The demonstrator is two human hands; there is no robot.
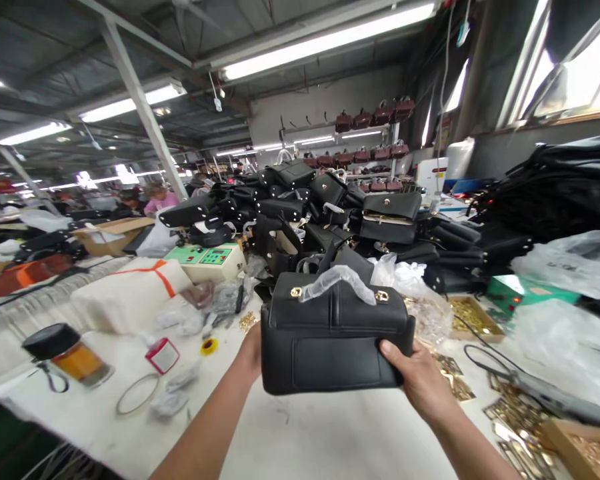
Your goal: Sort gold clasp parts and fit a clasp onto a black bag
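Observation:
A black handbag (337, 360) is held upright above the white table, with a flat rectangular panel facing me. Clear plastic wraps its top handle (340, 275), which is fixed by two gold-coloured rings. My left hand (253, 343) grips the bag's left end, its fingers mostly hidden behind the bag. At the right end my right hand (413, 370) holds on, thumb pressed on the front panel and fingers behind.
Behind the bag rises a pile of black handbags (280, 210). To the left are a jar (73, 357), yellow tape (209, 346) and a green-topped machine (207, 261). Gold-coloured metal parts (517, 417) and a box of small fittings (473, 319) lie to the right.

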